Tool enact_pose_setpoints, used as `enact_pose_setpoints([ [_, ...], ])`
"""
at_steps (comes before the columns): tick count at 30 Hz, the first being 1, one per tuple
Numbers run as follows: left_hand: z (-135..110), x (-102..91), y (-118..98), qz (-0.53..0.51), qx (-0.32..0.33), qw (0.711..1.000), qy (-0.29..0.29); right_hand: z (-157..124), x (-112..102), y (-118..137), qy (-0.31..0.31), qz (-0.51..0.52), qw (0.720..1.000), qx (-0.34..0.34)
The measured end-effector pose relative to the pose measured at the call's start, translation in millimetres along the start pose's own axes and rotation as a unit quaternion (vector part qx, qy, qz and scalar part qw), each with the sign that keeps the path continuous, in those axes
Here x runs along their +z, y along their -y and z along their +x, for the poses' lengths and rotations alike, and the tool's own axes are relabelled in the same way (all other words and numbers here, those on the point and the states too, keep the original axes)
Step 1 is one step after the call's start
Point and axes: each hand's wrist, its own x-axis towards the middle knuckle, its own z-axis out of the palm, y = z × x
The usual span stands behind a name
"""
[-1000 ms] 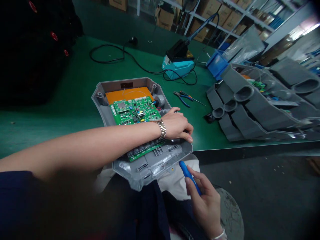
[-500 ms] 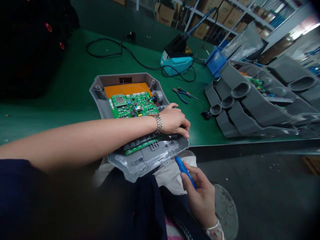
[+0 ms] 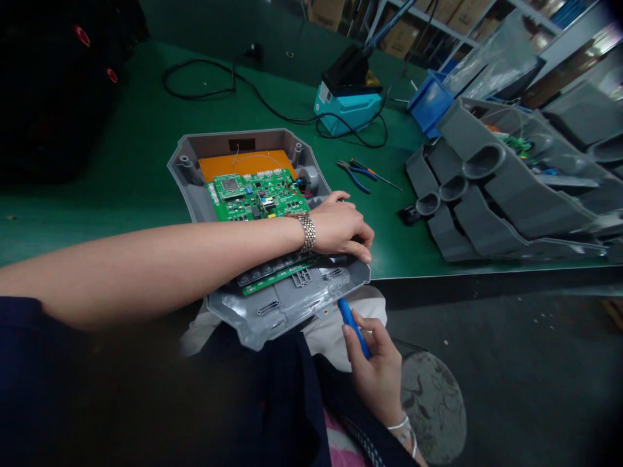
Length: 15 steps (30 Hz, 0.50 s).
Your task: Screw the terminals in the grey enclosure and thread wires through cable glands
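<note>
A grey plastic housing (image 3: 287,318) lies tilted over the bench edge and my lap, its inside facing up. Mounted in it are a green circuit board (image 3: 228,209) and an orange board (image 3: 214,170). My left hand (image 3: 343,227), a metal watch on its wrist, reaches across and has its fingers curled over the housing's right side. My right hand (image 3: 377,357) holds a blue screwdriver (image 3: 354,329) by the handle below the housing's near edge. The handle points up at that edge; its shaft is hidden. My left forearm covers part of the green board.
Pliers (image 3: 354,176) and a thin orange-handled tool (image 3: 377,174) lie right of the housing. Behind stands a turquoise soldering-iron stand (image 3: 345,111) with a black cable (image 3: 272,110). Stacked grey housings (image 3: 516,194) and a blue bin (image 3: 431,104) are at right. A round stool (image 3: 433,402) stands below.
My right hand and the screwdriver have shifted slightly left and up, closer under the housing's edge. My left hand keeps its hold. The camera view has tilted a little.
</note>
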Motion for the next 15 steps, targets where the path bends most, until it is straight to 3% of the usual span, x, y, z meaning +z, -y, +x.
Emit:
enact_pose_setpoints([
  [4,0.0,-0.4,-0.2,0.002,-0.004,1.0,0.006,-3.7,-9.9,11.2,0.044,0.093,0.993,0.06],
  [9,-0.7,-1.8,-1.8,0.004,0.003,1.0,0.007,11.5,-28.0,2.1,0.001,0.114,0.99,0.087],
  [15,0.7,-1.8,-2.4,0.006,0.0,1.0,0.018,5.8,-3.8,-8.4,-0.029,0.086,0.994,0.065],
])
